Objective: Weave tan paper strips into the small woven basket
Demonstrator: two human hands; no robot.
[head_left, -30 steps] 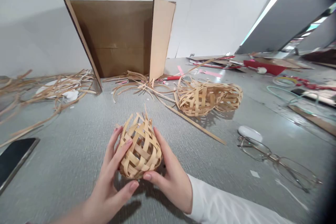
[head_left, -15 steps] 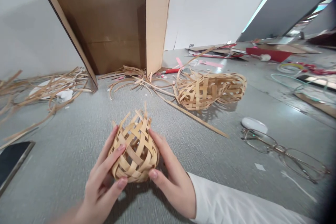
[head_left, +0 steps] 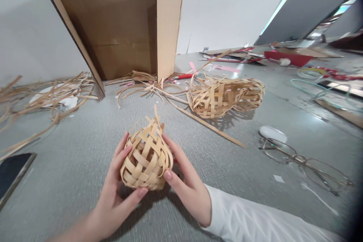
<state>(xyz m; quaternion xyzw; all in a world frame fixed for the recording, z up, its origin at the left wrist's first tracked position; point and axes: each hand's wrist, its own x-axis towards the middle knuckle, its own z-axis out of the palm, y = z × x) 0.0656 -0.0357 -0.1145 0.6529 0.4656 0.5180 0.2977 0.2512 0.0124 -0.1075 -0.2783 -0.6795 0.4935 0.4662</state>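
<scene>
A small woven basket of pale bamboo strips (head_left: 146,157) is held between my two hands just over the grey table. Its open weave narrows toward the top, where a few loose strip ends stick out. My left hand (head_left: 115,187) grips its left side, thumb along the lower front and fingers at the upper left. On the right side, my right hand (head_left: 187,179) presses with its thumb at the lower right and its fingers along the upper edge. The basket's back and underside are hidden. Beyond it lies a larger woven bamboo piece (head_left: 211,100), pinched in the middle.
A cardboard box (head_left: 113,30) stands open against the white partition. Loose bamboo strips (head_left: 68,90) are heaped at left, with one long strip (head_left: 215,132) ahead. A phone (head_left: 13,174) lies left; eyeglasses (head_left: 302,160) and a white case (head_left: 272,134) lie right.
The basket has turned and tipped slightly between my hands, showing another part of its weave. My left thumb has slid rightward along its lower front, and my left fingers have shifted back.
</scene>
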